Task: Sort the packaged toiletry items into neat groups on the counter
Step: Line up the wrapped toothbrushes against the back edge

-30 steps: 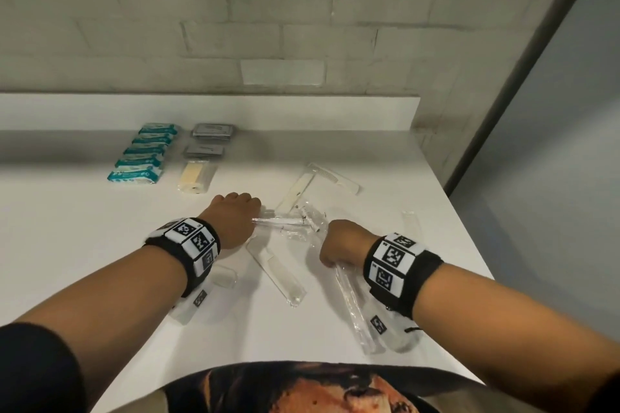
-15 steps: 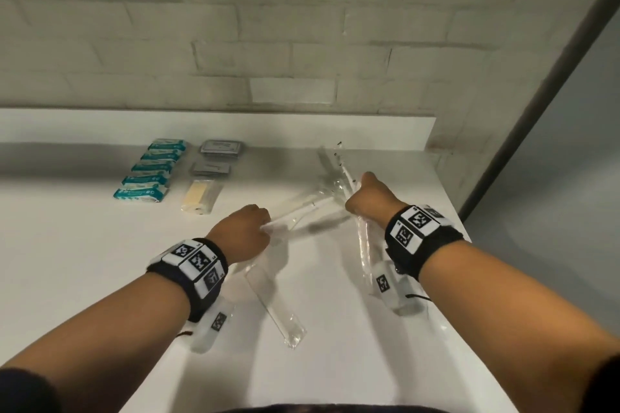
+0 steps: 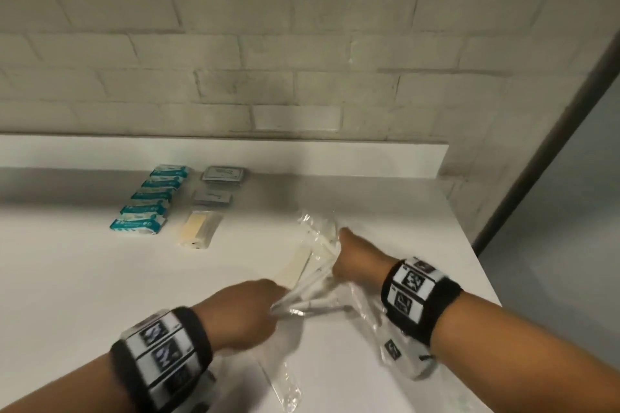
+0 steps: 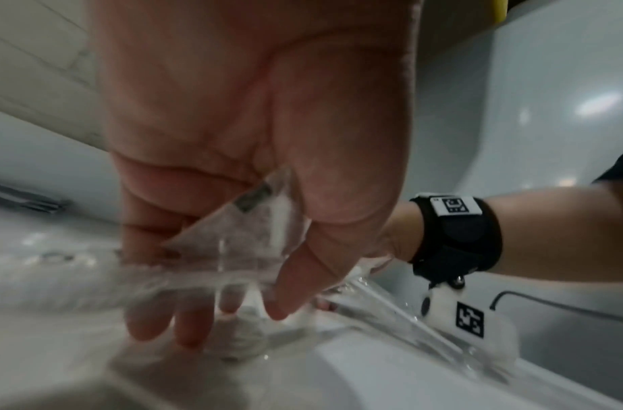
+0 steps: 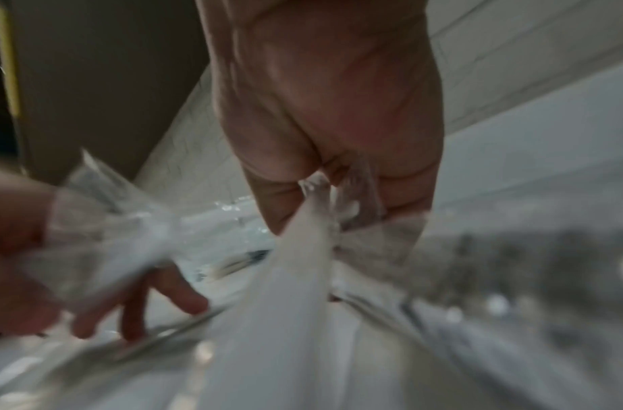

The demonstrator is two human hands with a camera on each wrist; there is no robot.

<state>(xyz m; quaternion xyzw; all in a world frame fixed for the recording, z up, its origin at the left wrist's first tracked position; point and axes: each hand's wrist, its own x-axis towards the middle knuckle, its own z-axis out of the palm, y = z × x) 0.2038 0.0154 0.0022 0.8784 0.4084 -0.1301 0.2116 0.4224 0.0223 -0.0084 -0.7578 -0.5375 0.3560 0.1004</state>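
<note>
A: On the white counter [image 3: 84,278], both hands are working one bundle. Left hand [image 3: 246,315] is pinching the near ends of the long clear-plastic-wrapped white toiletry sticks [image 3: 313,282], thumb [image 4: 302,266] and fingers [image 4: 152,313] closing around the wrap. Right hand [image 3: 354,255] is clenching the far ends, wrap bunching out of its fist in the right wrist view.

B: Why two hands?

A: Guessing they're gathering the loose long packets parallel, one end each, so they're moving as a single group. Blur is heavy, so I'm not counting packets.

B: Anything still loose?

A: One more clear long packet [image 3: 285,382] is lying on the counter near the left wrist, apart from the bundle.

B: Sorted stuff?

A: Back left: teal-and-white small wrapped bars [image 3: 147,203] are sitting in a neat column; just beside them, grey flat rectangular packets [image 3: 218,186] and a pale-yellow wrapped sachet [image 3: 199,228] are forming a second column. Bundle is sitting right of those, probably heading for its own spot.
</note>
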